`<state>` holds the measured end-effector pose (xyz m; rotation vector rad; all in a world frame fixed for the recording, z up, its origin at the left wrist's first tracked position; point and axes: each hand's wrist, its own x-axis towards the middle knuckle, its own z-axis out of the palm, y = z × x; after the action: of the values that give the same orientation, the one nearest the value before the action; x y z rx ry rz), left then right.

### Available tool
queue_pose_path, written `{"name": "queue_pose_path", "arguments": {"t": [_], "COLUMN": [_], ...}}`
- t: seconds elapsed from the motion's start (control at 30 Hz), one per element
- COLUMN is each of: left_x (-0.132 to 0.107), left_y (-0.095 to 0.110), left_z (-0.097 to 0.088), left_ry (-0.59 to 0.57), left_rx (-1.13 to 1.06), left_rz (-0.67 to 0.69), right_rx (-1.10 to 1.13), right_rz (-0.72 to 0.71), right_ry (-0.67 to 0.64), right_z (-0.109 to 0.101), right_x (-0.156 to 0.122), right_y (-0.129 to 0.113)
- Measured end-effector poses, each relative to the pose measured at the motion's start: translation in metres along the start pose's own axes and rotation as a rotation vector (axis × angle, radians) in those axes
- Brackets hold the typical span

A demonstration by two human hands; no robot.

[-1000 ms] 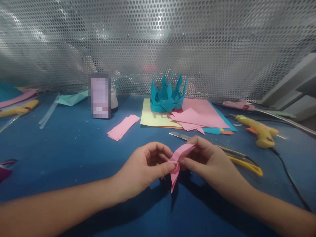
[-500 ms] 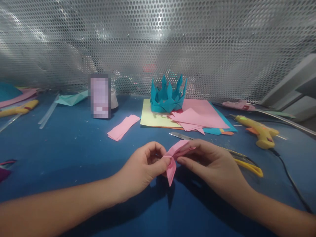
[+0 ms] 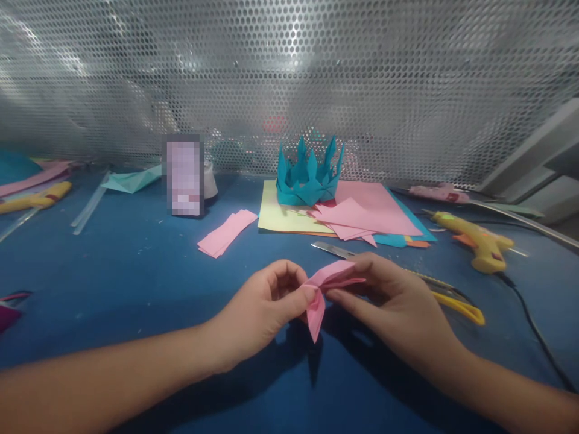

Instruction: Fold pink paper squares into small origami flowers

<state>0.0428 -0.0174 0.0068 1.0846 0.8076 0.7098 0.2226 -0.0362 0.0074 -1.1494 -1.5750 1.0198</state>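
Note:
Above the blue table, a folded pink paper piece point(image 3: 318, 304) hangs between my two hands, one point hanging down and its strips reaching right. My left hand point(image 3: 271, 301) pinches it at the fold between thumb and fingers. At the other end my right hand point(image 3: 384, 295) has its thumb and fingers closed around the strips. Part of the paper is hidden behind the right fingers. Just behind my right hand lies a yellow box cutter point(image 3: 459, 307), its blade point(image 3: 332, 249) showing on the far side.
Pink paper strips point(image 3: 227, 233) lie left of centre. A teal paper crown point(image 3: 307, 184) stands on stacked coloured sheets point(image 3: 284, 220). A yellow glue gun point(image 3: 486, 241) with a black cord rests at right. A blurred phone-like screen point(image 3: 184, 178) stands upright before a perforated metal panel point(image 3: 253, 78).
The pink paper's right-hand strips have tilted and shifted slightly to the right, with a lower strip now standing further apart from the upper one. Both hands keep their hold.

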Motion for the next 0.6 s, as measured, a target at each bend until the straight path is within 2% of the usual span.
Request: {"name": "queue_pose_path", "arguments": {"t": [0.27, 0.4, 0.6], "left_x": [-0.0004, -0.0002, -0.0005], "left_y": [0.0011, 0.0011, 0.0008], "left_z": [0.0, 0.0002, 0.0018], "left_ry": [0.014, 0.011, 0.058], "left_rx": [-0.02, -0.026, 0.026], "left_rz": [0.003, 0.002, -0.008], "right_rx": [0.103, 0.063, -0.114], "right_rz": [0.111, 0.058, -0.012], "right_ry": [-0.015, 0.005, 0.028], "right_z": [-0.0012, -0.0003, 0.0008], "right_x": [0.0031, 0.003, -0.0002], "right_y": [-0.0013, -0.0014, 0.0013]}}
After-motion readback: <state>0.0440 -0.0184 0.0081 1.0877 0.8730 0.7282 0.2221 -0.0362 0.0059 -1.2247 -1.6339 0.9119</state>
